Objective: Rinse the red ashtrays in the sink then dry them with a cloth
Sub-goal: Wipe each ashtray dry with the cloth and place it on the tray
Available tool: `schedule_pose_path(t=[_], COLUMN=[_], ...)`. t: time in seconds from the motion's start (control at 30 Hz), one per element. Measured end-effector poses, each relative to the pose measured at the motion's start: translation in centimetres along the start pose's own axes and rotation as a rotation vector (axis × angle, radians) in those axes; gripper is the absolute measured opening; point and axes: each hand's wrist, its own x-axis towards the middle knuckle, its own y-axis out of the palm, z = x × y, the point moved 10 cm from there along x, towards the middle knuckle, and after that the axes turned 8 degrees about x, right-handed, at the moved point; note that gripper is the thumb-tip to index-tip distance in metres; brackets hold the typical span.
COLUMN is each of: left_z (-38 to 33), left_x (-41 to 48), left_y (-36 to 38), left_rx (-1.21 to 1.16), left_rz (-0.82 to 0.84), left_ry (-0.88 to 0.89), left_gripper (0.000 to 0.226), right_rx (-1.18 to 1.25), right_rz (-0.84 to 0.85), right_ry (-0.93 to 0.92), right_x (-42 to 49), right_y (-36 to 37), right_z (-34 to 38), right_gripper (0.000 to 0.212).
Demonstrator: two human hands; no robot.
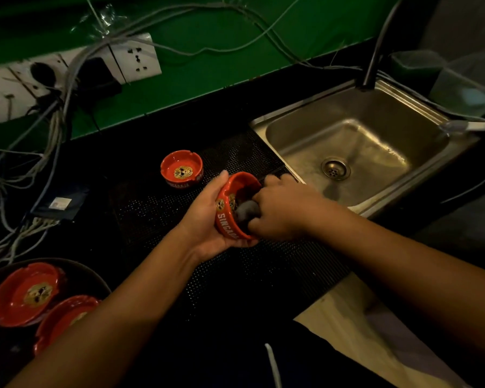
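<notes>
A red ashtray (226, 217), tipped on its side, is held above the perforated black mat (157, 214), just left of the near corner of the sink (361, 141), its open mouth turned toward the right hand (283, 211). The left hand (205, 219) cups it from beneath and behind, thumb over the upper rim and fingers curled under. The right hand, fingers bunched, pinches a grey cloth (245, 212) pressed into the bowl. Both forearms reach in from the lower edge and meet over the mat. A second ashtray (182, 169) stands upright on the mat just beyond the left hand, apart from it. Two more ashtrays (25, 294) (65, 317) lie on a dark round tray (95, 278) at the lower left, well away from the hands. The steel sink lies to the right, its drain (335, 168) showing in the basin floor and a dark tap (375, 57) rising at its far rim. The black table (118, 152) ends at a green wall (207, 51), where white sockets (136, 58) and tangled grey cables (53, 127) crowd the left side.
</notes>
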Motion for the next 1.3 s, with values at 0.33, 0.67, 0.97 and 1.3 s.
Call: schedule_pose_path(t=[0.33,0.67,0.97,1.3], left_z=[1.4,1.8,2.9,3.2], left_x=[0.7,0.7,1.3,1.4], left_y=[-0.2,-0.3,2.2,2.2], left_rx=[-0.193,-0.159,-0.052,-0.144], left_rz=[-0.034,-0.021,0.045,0.088], left_ry=[0.052,0.010,-0.059,-0.071], left_gripper=[0.066,0.069,0.066,0.063], right_rx=[1.115,0.482,0.770,1.374], right_rz=[0.031,-0.350,-0.475,-0.745], right_ry=[0.028,-0.209,-0.071,0.101], right_x=[0.4,-1.1,-1.8,-3.2], right_y=[3.6,0.2,1.6,0.5], right_z=[-0.2,1.7,-2.5,-13.1], right_gripper=[0.016,0.041,0.034,0.022])
